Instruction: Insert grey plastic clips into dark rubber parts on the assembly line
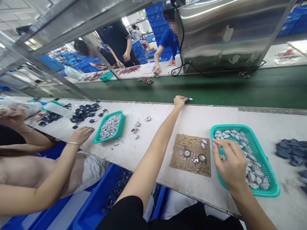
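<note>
My left hand (pixel 179 101) reaches out to the edge of the green belt, its fingers closed on a small dark-and-white piece (pixel 189 99). My right hand (pixel 230 161) hovers over the left side of a teal basket (pixel 274 188) of pale grey pieces (pixel 254 174). Its thumb and forefinger are pinched together; whatever lies between the tips is too small to make out. Left of the basket lies a brown board (pixel 178 153) covered with small shiny bits. Two round metal discs (pixel 202 157) and a few white pieces (pixel 203 144) rest on it.
A green conveyor belt (pixel 216 95) runs beyond the white table (pixel 153 150). Dark pieces (pixel 291 151) lie at far right. Leftward are a second teal basket (pixel 122 123) and a co-worker's hand (pixel 81 134). Across the belt stand a metal housing (pixel 223 32) and other workers.
</note>
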`<state>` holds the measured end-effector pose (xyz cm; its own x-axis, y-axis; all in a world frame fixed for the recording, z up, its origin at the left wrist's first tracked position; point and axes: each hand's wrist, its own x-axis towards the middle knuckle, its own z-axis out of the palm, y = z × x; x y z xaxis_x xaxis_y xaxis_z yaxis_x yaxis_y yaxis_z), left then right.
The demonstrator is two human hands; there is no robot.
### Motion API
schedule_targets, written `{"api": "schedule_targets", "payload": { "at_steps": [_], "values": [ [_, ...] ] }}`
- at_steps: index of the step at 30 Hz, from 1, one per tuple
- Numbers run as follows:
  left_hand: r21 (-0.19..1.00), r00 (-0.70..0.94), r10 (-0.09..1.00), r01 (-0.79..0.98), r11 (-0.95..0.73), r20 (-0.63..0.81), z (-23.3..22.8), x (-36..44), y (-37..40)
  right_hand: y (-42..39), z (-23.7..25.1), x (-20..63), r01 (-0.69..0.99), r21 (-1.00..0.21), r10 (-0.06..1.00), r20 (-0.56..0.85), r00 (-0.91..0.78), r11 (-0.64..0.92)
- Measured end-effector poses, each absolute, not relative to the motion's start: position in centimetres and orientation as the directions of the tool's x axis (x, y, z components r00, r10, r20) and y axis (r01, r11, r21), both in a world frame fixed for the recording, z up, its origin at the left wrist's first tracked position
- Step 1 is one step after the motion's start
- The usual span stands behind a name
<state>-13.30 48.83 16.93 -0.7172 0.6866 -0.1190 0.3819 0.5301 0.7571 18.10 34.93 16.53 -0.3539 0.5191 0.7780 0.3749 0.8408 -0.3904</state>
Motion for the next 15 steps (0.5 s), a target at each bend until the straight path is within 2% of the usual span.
{"api": "schedule_targets", "payload": {
  "at_steps": [4, 9, 13, 15],
  "values": [
    [0.722, -0.761, 0.647, 0.422, 0.548, -0.047, 16.2, -14.1, 49.1, 35.1, 15.9, 18.2, 0.432, -0.413, 0.573, 0.736, -0.360, 0.802],
    [0.741, -0.736, 0.671, 0.497, 0.452, 0.085, 18.0, -13.6, 44.3, 35.6, 14.5, 18.7, 0.626, -0.460, 0.752, 0.563, -0.342, 0.630],
    [0.759, -0.697, 0.687, 0.557, 0.337, 0.206, 19.5, -12.3, 33.7, 35.5, 13.4, 19.3, 0.781, -0.317, 0.817, 0.424, -0.390, 0.538],
    [0.761, -0.733, 0.617, 0.565, 0.319, 0.286, 19.1, -11.6, 26.7, 35.4, 12.9, 19.6, 0.800, -0.235, 0.813, 0.365, -0.453, 0.552]
  ]
}}
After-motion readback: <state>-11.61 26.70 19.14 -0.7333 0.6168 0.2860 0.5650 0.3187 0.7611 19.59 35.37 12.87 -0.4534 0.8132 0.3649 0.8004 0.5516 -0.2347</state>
